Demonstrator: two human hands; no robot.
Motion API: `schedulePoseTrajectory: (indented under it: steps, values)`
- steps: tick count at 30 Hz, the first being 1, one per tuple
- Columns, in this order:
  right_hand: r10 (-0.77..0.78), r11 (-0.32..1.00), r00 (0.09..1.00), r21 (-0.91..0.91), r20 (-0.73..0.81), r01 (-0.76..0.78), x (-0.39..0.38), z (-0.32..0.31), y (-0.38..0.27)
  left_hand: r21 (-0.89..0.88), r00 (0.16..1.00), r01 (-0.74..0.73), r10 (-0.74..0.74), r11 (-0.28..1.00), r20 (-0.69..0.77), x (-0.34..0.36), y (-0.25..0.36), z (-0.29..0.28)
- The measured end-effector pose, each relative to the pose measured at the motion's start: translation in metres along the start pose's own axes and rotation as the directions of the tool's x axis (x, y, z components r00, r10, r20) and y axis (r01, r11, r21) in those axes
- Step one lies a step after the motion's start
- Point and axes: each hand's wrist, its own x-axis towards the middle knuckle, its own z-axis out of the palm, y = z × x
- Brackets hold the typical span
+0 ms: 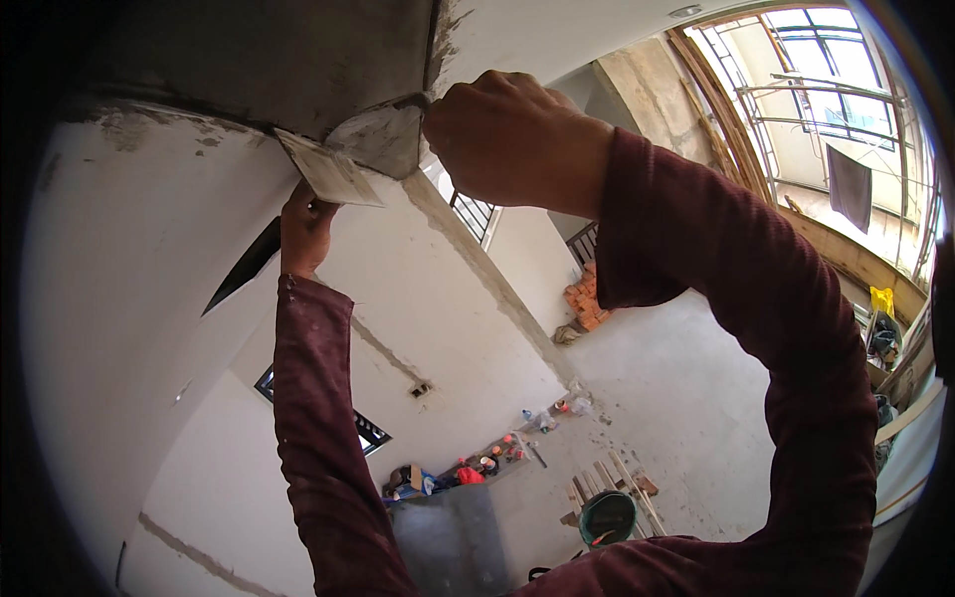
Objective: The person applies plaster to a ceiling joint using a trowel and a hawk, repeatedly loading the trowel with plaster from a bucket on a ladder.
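High overhead, at the corner of a dark grey surface (288, 60), a smeared trowel blade (383, 139) sits just left of the right hand (512, 144), which is clenched in a fist; the blade emerges beside its knuckles, and the handle is hidden, presumably inside the grip. Lower and to the left, the left hand (306, 234) grasps a flat, pale plate (331, 174) by its underside, the plate tilted with its upper edge near the dark surface. The plate and the blade come very close together, though I cannot tell whether they touch. Down along the foot of the white wall (453, 333), small bottles and packages (492, 460) lie in a row, their labels too small to read. A rough grey strip (487, 269) runs down that wall toward the floor (686, 398), where a stack of orange bricks (587, 298) stands near its far end. Closer in, a green bucket (607, 517) stands beside wooden strips (637, 488). At the right, scaffolding (836, 90) crosses a bright opening, with a dark cloth (849, 189) hanging there. The right maroon sleeve (786, 298) arches across the view, covering part of the floor and the timber edge behind it.
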Motion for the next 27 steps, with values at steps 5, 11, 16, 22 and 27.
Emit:
schedulePoseTrajectory:
  steps: [5, 11, 16, 22, 27]
  values:
    - [0.019, 1.000, 1.000, -0.010, -0.022, -0.019, -0.022, -0.026, 0.005, -0.109, 1.000, -0.001, -0.001, 0.994, -0.016, 0.009, 0.012, 0.013]
    - [-0.018, 1.000, 0.973, -0.007, -0.230, 0.017, -0.065, -0.033, 0.001, -0.114, 1.000, -0.012, 0.011, 0.993, -0.005, 0.001, 0.008, 0.004]
    - [0.137, 0.988, 0.991, -0.073, -0.001, -0.137, -0.041, 0.027, 0.021, -0.075, 1.000, -0.013, 0.013, 0.997, 0.010, 0.009, 0.004, 0.011]
    - [-0.059, 0.980, 0.989, -0.199, -0.135, 0.031, 0.024, 0.077, 0.045, -0.053, 1.000, -0.021, 0.021, 0.998, -0.006, 0.008, 0.002, 0.004]
    - [-0.145, 0.960, 0.973, -0.264, -0.177, 0.094, 0.028, 0.022, 0.056, -0.063, 0.997, -0.067, 0.065, 0.996, -0.033, 0.010, 0.007, 0.014]
